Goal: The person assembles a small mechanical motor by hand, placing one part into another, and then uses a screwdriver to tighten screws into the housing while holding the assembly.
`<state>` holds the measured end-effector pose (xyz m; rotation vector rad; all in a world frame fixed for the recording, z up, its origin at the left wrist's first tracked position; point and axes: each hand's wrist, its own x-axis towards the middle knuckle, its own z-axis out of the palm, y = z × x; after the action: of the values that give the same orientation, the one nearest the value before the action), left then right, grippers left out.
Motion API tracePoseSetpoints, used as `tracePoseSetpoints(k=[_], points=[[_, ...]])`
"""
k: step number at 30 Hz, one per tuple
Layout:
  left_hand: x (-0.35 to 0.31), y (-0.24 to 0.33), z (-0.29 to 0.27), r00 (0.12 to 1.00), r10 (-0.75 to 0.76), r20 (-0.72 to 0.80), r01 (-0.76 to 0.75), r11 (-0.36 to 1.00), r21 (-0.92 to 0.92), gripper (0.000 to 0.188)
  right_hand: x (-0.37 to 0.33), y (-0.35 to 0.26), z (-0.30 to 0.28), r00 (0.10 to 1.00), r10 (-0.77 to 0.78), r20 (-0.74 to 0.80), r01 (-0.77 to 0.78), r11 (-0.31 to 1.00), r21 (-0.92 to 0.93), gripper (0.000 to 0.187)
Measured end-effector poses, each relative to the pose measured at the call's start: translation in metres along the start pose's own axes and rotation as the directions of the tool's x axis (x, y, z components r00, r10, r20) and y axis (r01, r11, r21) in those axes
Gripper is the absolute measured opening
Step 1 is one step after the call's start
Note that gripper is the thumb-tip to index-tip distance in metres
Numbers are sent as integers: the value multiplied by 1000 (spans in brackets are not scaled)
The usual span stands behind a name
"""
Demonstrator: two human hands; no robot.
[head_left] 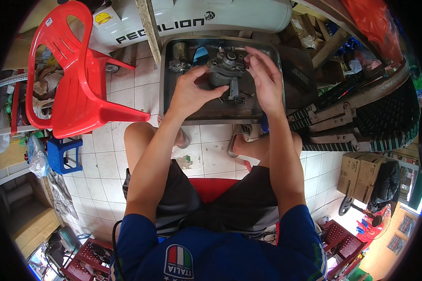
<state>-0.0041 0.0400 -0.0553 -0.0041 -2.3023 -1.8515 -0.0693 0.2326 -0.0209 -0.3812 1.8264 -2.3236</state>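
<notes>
Our left hand [190, 93] curves at a grey machine part [227, 72] near the middle of a dark tray's [215, 115] far edge; whether it grips, we cannot tell. Our right hand [268, 86] hovers open just beside it

We are looking at a machine part [228, 68] of dull grey metal, its surface appearing uneven, with a shinier, smoother metal ring [230, 56] at its top. Beneath it, a dark tray [215, 121] is showing a smooth, metal-like rim. We are seeing a pale tank [248, 16] with a smooth, painted-looking finish. A red chair [75, 105] is gleaming in smooth, glossy plastic, and a blue stool [56, 161] is also showing plastic. We are noticing pale, smooth floor tiles [103, 145], matt brown cardboard boxes [356, 175], a glossy black plastic bag [385, 187], dark cloth shorts [244, 208] and a blue cloth shirt [215, 248].
</notes>
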Motion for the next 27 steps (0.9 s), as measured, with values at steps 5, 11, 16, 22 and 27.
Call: tracePoseSetpoints(k=[5,11,16,22,27], points=[[-1,2,-1,1000,2,19,-2,1000,-9,36,-1,0,3,998,49,43,-49,999,-15,34],[0,4,-1,1000,3,-3,-3,1000,-4,39,-2,2,-1,999,29,39,-29,999,-21,31],[1,2,-4,1000,2,-32,-3,1000,-30,50,-3,-1,5,998,39,56,-37,999,-37,32],[2,1,-5,997,63,-35,-63,998,-7,51,-7,1,9,987,-43,157,49,998,-36,49],[1,5,-6,997,72,-14,-72,997,1,42,-6,-7,7,985,-4,174,16,998,-65,54]])
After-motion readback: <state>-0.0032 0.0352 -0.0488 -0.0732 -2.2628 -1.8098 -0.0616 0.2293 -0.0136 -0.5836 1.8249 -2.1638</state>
